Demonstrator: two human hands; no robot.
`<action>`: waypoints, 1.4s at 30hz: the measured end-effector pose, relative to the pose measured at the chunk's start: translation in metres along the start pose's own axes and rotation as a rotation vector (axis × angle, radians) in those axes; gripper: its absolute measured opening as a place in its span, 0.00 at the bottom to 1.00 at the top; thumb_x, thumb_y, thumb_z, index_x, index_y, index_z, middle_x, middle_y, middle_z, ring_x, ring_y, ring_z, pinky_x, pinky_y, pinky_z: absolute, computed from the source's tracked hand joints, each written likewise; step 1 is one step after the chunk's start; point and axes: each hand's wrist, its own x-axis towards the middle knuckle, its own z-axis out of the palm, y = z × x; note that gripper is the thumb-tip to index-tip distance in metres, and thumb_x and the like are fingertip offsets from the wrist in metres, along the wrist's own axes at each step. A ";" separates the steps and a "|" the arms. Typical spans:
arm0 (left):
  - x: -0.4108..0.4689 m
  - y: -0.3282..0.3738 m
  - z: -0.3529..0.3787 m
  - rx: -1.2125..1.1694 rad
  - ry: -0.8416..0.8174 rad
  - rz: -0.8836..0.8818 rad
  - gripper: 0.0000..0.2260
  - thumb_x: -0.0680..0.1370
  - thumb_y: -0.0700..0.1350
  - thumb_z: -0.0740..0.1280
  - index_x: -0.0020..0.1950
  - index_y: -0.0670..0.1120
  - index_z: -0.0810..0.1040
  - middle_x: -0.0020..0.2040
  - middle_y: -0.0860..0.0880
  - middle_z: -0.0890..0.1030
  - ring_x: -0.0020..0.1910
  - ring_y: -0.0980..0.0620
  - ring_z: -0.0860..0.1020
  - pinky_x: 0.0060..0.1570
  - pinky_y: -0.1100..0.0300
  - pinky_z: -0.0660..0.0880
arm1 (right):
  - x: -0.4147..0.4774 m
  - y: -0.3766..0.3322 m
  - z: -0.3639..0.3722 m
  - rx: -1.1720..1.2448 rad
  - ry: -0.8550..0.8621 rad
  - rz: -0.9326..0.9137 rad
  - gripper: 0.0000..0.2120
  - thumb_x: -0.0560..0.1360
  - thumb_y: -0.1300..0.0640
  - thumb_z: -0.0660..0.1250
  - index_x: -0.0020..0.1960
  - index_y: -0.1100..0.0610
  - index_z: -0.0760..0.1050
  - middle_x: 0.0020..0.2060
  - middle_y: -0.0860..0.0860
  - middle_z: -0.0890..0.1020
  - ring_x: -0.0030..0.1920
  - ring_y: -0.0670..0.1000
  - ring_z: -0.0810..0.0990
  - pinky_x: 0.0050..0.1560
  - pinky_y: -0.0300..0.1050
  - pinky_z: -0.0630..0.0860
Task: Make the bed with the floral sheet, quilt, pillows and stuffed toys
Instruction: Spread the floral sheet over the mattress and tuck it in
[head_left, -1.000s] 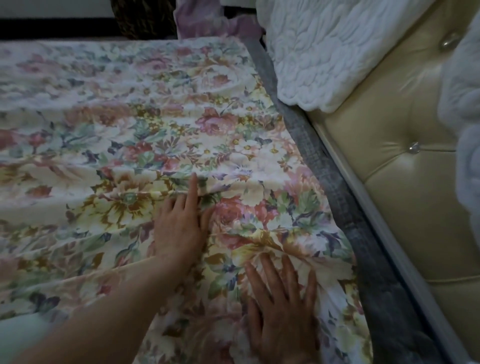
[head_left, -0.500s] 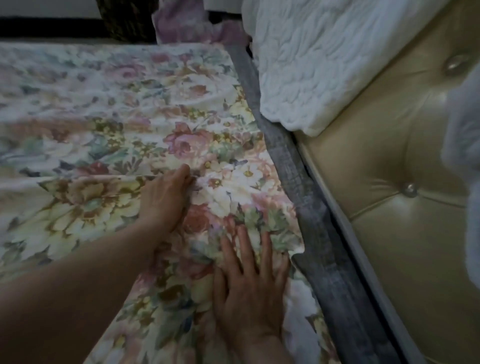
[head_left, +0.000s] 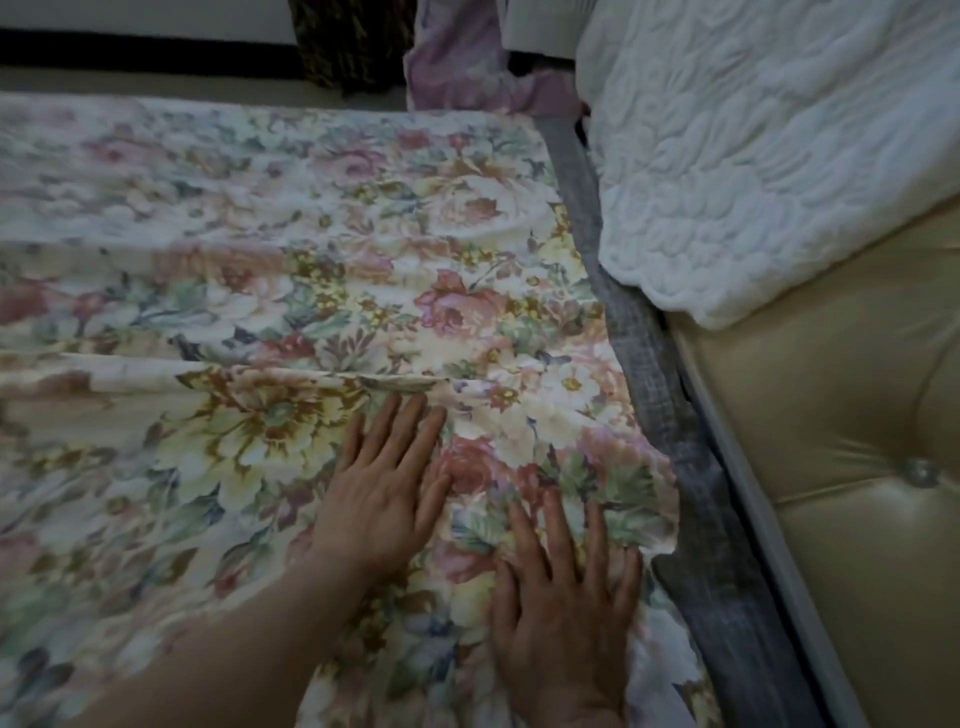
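Grey mattress (head_left: 645, 340), floral sheet (head_left: 311, 249) beneath left hand (head_left: 384, 499), right hand (head_left: 566, 623) (fingers flat)

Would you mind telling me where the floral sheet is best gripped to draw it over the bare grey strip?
Pinch the floral sheet at its free right edge, just beyond the right hand, coming from the headboard side. There the hem seems to lift off the grey strip, leaving room for fingers underneath.

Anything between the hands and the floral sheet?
Nothing visible. Left hand and right hand both lie flat, fingers straight, directly on the floral sheet. The white quilt sits off to the side, beyond the bare grey mattress strip.
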 end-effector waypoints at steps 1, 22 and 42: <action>0.000 0.000 0.001 -0.002 -0.001 0.015 0.28 0.82 0.61 0.45 0.80 0.51 0.51 0.80 0.49 0.52 0.79 0.48 0.46 0.75 0.42 0.49 | 0.004 -0.002 -0.007 0.011 0.065 -0.036 0.20 0.79 0.43 0.54 0.65 0.45 0.76 0.67 0.49 0.75 0.68 0.62 0.71 0.64 0.65 0.63; 0.000 -0.004 0.003 -0.114 0.047 0.007 0.32 0.81 0.60 0.51 0.80 0.44 0.49 0.80 0.45 0.49 0.79 0.45 0.45 0.75 0.41 0.52 | 0.248 -0.077 -0.062 -0.111 0.123 -0.306 0.10 0.79 0.64 0.54 0.55 0.54 0.69 0.33 0.53 0.70 0.32 0.55 0.70 0.30 0.45 0.58; 0.003 -0.013 -0.002 -0.246 0.138 -0.225 0.25 0.78 0.52 0.56 0.70 0.40 0.72 0.70 0.40 0.71 0.74 0.41 0.63 0.70 0.38 0.58 | 0.266 -0.160 0.028 0.015 -0.243 -0.457 0.26 0.80 0.36 0.38 0.78 0.37 0.46 0.78 0.38 0.45 0.77 0.47 0.35 0.72 0.63 0.31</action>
